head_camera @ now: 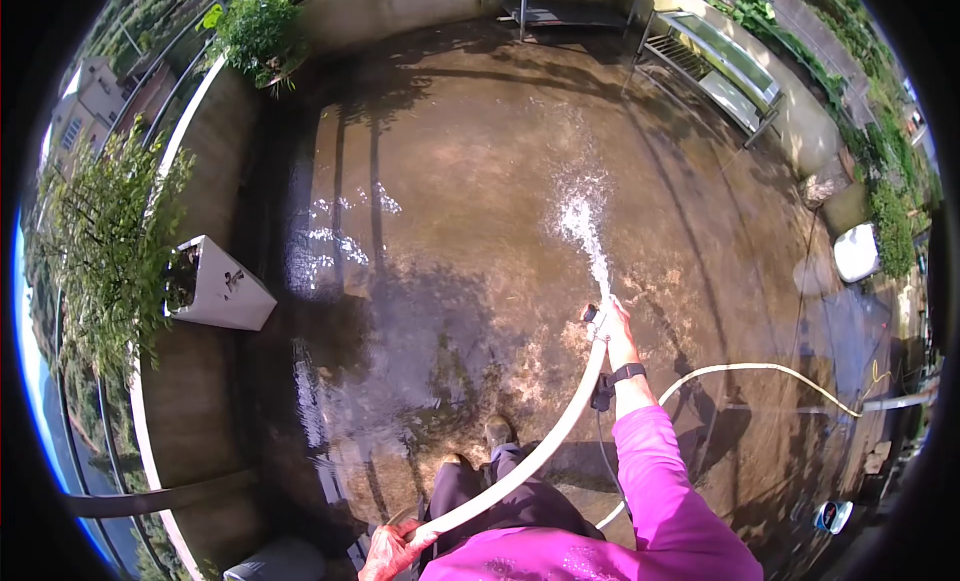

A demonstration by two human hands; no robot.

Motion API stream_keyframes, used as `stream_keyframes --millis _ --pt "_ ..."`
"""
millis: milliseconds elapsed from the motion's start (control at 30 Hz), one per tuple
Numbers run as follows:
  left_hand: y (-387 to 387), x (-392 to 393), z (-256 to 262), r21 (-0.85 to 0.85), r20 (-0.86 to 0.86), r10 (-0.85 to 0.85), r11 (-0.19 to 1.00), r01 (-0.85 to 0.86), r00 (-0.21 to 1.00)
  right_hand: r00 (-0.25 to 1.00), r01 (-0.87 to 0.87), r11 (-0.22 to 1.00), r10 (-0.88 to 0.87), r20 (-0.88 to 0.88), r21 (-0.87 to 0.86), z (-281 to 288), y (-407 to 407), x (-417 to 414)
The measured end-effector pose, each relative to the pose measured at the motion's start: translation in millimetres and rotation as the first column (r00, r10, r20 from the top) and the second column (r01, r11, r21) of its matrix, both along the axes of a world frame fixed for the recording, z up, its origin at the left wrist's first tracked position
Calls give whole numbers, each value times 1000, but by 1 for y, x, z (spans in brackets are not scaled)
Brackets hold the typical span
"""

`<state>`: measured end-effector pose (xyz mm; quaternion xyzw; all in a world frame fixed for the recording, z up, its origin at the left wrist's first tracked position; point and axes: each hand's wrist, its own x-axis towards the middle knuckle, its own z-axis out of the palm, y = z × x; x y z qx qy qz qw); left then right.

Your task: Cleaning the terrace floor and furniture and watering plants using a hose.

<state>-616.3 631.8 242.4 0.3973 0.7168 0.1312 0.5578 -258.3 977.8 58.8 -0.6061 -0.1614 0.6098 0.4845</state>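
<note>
A thick cream-coloured hose [536, 457] runs across the front of my body. My right hand [618, 327] grips its front end, beside a small black and metal fitting [592, 314]. White water [581, 219] sprays forward from that end onto the floor. Lower down, my left hand [396, 549] is closed around the hose near my left hip. The brown concrete floor [465, 146] is wet, and water with bright reflections lies over its left part. My shoes [498, 429] stand on this wet floor.
A white planter [229, 288] with a leafy plant stands along the left wall [187, 423]. At the back right is a metal rack [709, 74]. More hose [750, 367] loops over the floor at right. A white container [856, 252] and a small bucket [832, 517] stand farther right.
</note>
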Motion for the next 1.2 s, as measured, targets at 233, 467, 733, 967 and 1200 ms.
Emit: stream_keyframes --millis 233,467,733,967,1200 --pt "26 -1 3 -21 -25 -64 998 64 998 1000 -6 994 5 6 109 16 6 33" --pt "26 -27 11 -89 77 -14 996 21 997 997 -26 999 23 -70 -43 -42 -44 22" --pt "48 -47 46 -229 5 -2 973 3 1000 963 -14 997 -9 -269 -82 -69 -45 -54" --pt "71 -59 31 -207 36 -46 977 53 998 988 34 997 -43 -149 -65 -74 -31 -46" --pt "101 -68 14 -145 75 -120 981 130 990 984 85 992 -99 -150 -94 -68 -3 -31"
